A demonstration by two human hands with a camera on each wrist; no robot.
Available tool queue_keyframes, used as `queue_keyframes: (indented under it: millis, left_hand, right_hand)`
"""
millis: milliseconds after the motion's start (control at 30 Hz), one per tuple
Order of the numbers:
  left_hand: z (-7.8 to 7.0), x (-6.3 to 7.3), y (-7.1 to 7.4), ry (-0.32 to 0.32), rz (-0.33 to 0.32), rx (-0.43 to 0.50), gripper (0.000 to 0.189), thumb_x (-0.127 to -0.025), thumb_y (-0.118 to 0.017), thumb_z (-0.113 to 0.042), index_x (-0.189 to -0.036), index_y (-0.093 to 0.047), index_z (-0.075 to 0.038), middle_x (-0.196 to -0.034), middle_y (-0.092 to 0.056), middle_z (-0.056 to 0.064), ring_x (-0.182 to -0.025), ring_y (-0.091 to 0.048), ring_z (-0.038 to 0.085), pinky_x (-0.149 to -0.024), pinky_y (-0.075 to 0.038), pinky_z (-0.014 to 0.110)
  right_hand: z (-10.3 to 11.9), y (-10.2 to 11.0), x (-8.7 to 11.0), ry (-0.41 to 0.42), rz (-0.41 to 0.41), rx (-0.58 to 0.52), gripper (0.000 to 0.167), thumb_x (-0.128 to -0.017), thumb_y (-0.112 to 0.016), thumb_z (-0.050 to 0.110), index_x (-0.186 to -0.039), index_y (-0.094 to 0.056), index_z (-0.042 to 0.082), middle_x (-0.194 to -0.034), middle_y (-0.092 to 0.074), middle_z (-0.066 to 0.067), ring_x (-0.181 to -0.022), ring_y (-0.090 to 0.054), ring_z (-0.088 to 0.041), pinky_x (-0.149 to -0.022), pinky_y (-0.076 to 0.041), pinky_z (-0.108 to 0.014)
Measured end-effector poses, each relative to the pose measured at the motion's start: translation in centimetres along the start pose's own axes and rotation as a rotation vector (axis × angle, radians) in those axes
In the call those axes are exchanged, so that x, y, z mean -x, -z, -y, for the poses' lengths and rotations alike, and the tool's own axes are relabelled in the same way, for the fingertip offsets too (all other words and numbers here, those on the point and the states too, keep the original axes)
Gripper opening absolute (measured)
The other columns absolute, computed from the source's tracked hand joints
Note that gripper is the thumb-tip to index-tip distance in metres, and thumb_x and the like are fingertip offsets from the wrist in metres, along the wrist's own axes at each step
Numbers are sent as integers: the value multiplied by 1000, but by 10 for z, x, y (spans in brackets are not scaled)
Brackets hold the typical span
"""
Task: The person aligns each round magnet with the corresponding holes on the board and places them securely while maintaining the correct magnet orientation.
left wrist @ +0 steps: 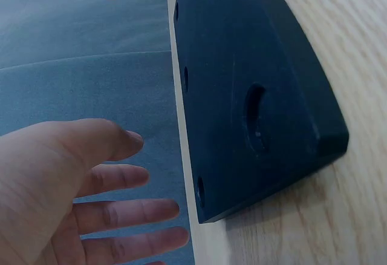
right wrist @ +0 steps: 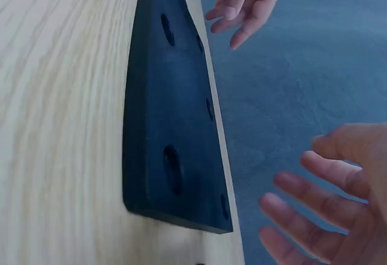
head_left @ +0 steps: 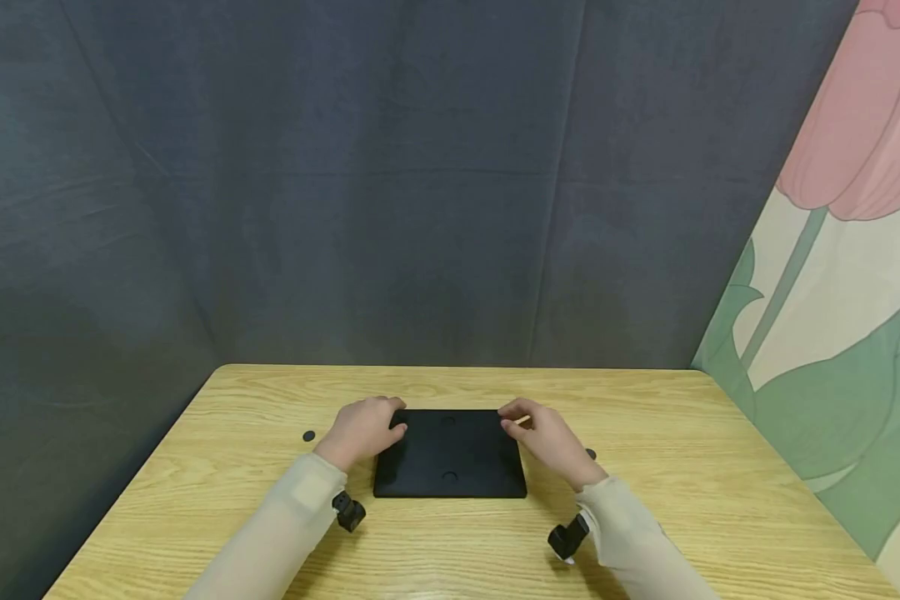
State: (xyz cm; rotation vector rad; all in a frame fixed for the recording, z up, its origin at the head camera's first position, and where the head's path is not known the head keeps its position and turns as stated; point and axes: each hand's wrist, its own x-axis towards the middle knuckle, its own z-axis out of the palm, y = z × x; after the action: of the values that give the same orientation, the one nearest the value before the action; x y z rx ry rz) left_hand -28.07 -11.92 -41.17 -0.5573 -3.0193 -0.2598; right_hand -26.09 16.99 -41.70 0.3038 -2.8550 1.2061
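Note:
A flat black slab (head_left: pixel 450 454) lies on the wooden table, its top face marked by two shallow round recesses. In the left wrist view the slab (left wrist: pixel 278 114) shows a thick edge and several hollows. My left hand (head_left: pixel 362 429) hovers by its far left corner, thumb and fingers extended and grasping nothing. Over at the far right corner is my right hand (head_left: pixel 542 435), its fingertips overlapping that corner in the head view. The right wrist view shows those fingers (right wrist: pixel 302 219) spread and relaxed, apart from the slab (right wrist: pixel 199 138).
A small black disc (head_left: pixel 309 436) lies on the table left of my left hand. Another dark disc (head_left: pixel 590 454) sits partly hidden behind my right wrist. A dark grey curtain (head_left: pixel 450 183) hangs behind the table (head_left: pixel 195 500), and a flower-patterned wall (head_left: pixel 832 333) stands on the right.

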Motion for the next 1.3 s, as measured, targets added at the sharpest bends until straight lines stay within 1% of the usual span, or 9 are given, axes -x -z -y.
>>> queue_keyframes:
  millis: [133,267,433,600,767,967,1167,1300]
  left_hand:
    - [-1,0,2,5,4,3,36,-92,-65,-32,-123,-65,-13,-116,-69,9,-88,-68,22,-68,-55,39]
    - [-2,0,3,5,7,7,36,-92,-65,-32,-123,-65,-13,-116,-69,9,-87,-68,22,-69,-55,39]
    - [-1,1,4,9,14,12,36,-92,-65,-32,-124,-65,-13,-116,-69,8,-82,-68,19,-65,-55,37]
    - [-1,1,4,11,16,10,36,-92,-65,-32,-124,-65,-13,-116,-69,8,-81,-67,18,-65,-54,37]
    - [-2,1,4,4,12,3,36,-92,-65,-32,-124,-65,-14,-115,-69,8,-79,-67,18,-63,-54,37]
    - [-2,0,2,1,4,-8,35,-92,-66,-32,-122,-65,-15,-115,-69,8,-83,-68,20,-64,-55,38]
    - [-2,1,2,1,1,-1,34,-91,-66,-32,-122,-66,-16,-115,-69,8,-83,-68,20,-64,-54,38]
    - [-1,1,2,0,4,5,35,-92,-66,-31,-122,-66,-15,-116,-69,9,-86,-68,21,-66,-55,39]
  right_hand:
    - [-8,0,-1,-16,-20,-100,20,-94,-63,14,-113,-66,7,-107,-66,-6,-85,-62,-17,-66,-49,-29]
    - [-15,-2,0,-45,-37,-174,21,-93,-64,10,-112,-65,3,-107,-65,-9,-84,-64,-19,-66,-52,-32]
    - [-21,-7,0,-85,-56,-225,19,-90,-66,4,-109,-65,-1,-103,-65,-12,-79,-65,-20,-64,-54,-31]
    - [-25,-12,0,-126,-41,-234,17,-89,-66,2,-106,-66,0,-101,-66,-9,-85,-65,-17,-68,-57,-32]
    - [-27,-14,2,-138,-20,-201,16,-89,-67,2,-104,-66,1,-100,-66,-9,-88,-66,-18,-67,-56,-29]
    - [-28,-15,3,-141,-17,-189,14,-88,-66,0,-102,-66,0,-98,-66,-9,-86,-65,-18,-66,-56,-29]
    - [-30,-18,3,-166,-16,-202,14,-86,-67,-3,-99,-66,0,-94,-66,-8,-81,-64,-16,-66,-56,-30]
    - [-31,-19,2,-183,-14,-224,16,-84,-67,-6,-99,-65,-1,-95,-65,-11,-79,-64,-15,-66,-56,-30]
